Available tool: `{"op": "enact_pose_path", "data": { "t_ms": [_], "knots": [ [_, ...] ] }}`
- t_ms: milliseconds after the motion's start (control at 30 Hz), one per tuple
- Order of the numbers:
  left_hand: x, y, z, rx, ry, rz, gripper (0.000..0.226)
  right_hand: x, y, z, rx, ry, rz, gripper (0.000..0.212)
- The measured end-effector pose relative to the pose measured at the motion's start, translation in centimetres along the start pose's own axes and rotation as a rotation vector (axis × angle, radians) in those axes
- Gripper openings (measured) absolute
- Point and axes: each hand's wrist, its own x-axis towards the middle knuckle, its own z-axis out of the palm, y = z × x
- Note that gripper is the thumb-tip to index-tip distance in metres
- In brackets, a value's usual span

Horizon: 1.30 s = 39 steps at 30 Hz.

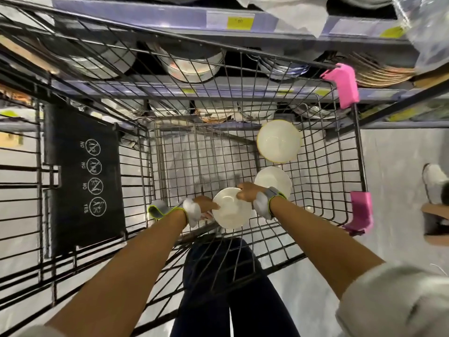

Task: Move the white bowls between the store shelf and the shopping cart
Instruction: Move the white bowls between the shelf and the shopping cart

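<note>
Seen from the head camera, a person leans over a wire shopping cart (335, 147) parked against a store shelf (170, 27), both arms reaching down into the basket. The left hand (206, 205) and the right hand (246, 192) close on opposite sides of one white bowl (230, 209), fingers curled over its rim, the left at the near-left edge and the right at the upper-right edge; it sits low in the near end of the basket, and whether it rests on the wire floor or is just clear of it cannot be told. Two more bowls lie in the cart: a second bowl (277, 177) just beyond the right wrist, partly hidden by it, and a third bowl (279, 141) with a yellowish rim, tilted against the far right side of the basket. Stacks of dishes fill the shelf levels behind the cart, and pink corner guards (342, 83) mark its right side. The bowls look like glazed ceramic: rigid, smooth and likely slippery, moderately heavy for their size, and prone to chipping if knocked against the wire or each other. A two-handed hold at opposite points of the rim, thumbs inside and fingers under the wall, appears the safest grip, with a slow lift clear of the neighbouring bowl.
</note>
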Motion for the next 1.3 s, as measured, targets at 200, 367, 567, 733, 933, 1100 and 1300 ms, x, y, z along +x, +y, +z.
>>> {"op": "enact_pose_path", "data": {
  "t_ms": [200,367,567,733,933,1100,1300],
  "knots": [
    [-0.1,0.3,-0.2,0.017,-0.016,0.026,0.019,-0.8,1.0,0.2,-0.004,0.019,0.013,0.036],
    [-1.0,0.4,-0.5,0.031,-0.011,0.014,0.031,-1.5,0.9,0.1,-0.027,0.012,-0.003,0.034],
    [-3.2,1.3,-0.7,-0.048,0.004,0.017,0.041,-4.2,0.4,-2.4,-0.046,-0.038,-0.038,0.035],
    [-6.2,2.3,-1.3,-0.233,-0.052,0.095,0.07,-7.5,-0.7,-4.1,0.157,-0.028,-0.038,0.045],
    [-12.0,5.4,-2.6,-0.326,-0.078,0.092,0.056,-13.6,-2.9,-7.0,0.579,0.0,-0.053,0.042],
    [-17.8,7.1,-2.5,-0.479,0.005,0.173,0.053,-19.8,-3.9,-8.9,0.816,0.081,-0.052,0.044],
    [-21.8,8.0,-2.4,-0.487,-0.017,0.245,0.043,-24.2,-4.1,-9.0,1.096,0.004,-0.127,0.057]
  ]
}}
